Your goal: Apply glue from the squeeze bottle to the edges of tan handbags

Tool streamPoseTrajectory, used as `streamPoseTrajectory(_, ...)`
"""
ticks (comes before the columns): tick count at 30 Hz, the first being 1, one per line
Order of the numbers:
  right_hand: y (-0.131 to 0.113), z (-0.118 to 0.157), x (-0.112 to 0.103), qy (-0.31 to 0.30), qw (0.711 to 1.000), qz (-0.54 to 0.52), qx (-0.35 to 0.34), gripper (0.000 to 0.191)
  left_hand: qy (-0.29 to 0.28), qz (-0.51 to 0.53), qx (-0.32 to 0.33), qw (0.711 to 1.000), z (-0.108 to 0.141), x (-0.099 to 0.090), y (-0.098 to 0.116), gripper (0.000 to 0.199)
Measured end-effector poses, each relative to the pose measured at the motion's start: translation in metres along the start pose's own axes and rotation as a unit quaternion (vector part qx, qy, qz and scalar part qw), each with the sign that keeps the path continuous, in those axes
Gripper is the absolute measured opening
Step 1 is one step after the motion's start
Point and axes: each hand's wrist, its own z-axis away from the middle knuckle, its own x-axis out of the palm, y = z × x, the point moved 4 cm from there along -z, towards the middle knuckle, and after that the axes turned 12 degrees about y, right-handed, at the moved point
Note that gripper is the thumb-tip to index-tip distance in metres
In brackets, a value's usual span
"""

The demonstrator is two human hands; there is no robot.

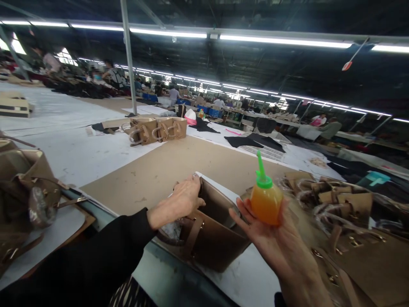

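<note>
Handling both pieces well, I judged, called for a steady left hold on the bag (pixel 220 245) and a light right one on the bottle (pixel 266 204), since a hard squeeze could have sent the orange liquid up its green spout (pixel 261 166), which was best pointed away from the leather. My left fingers (pixel 194 186) gripped the bag's top edge at its far corner, thumb over the opening; how tightly, I couldn't tell. My right fingers (pixel 244 209) cradled the bottle, upright, just to the right of the bag, a couple of them reaching loosely toward its rim; whether they touched it, I couldn't tell. The bag stood on the surface (pixel 153 170), its mouth upward between my fingers, with more bags (pixel 367 256) piled to its right.
</note>
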Motion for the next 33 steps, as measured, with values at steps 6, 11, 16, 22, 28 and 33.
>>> streamPoseTrajectory(6, 0.002, 0.0, -0.003, 0.042, 0.999, -0.018, 0.017, 0.051, -0.019, -0.076, 0.01, 0.997, -0.04, 0.008, -0.011, 0.041)
streamPoseTrajectory(11, 0.002, 0.002, -0.002, 0.037, 0.999, -0.02, 0.016, 0.048, -0.051, 0.023, 0.001, 0.998, -0.05, 0.04, -0.03, 0.056)
streamPoseTrajectory(16, 0.002, -0.001, -0.004, 0.028, 0.999, -0.022, 0.003, 0.046, -0.049, 0.092, -0.027, 0.994, -0.06, 0.069, -0.031, 0.059)
streamPoseTrajectory(22, 0.002, -0.005, -0.006, 0.04, 0.999, -0.01, 0.001, 0.044, 0.016, 0.155, -0.015, 0.988, -0.067, 0.085, -0.033, 0.038)
streamPoseTrajectory(28, 0.001, 0.001, 0.0, 0.085, 0.996, -0.009, 0.001, 0.046, 0.027, 0.229, -0.018, 0.973, -0.06, 0.096, -0.035, 0.008)
streamPoseTrajectory(33, 0.001, 0.002, 0.001, 0.095, 0.995, -0.022, -0.004, 0.041, 0.01, 0.439, 0.024, 0.898, -0.056, 0.101, -0.035, 0.019)
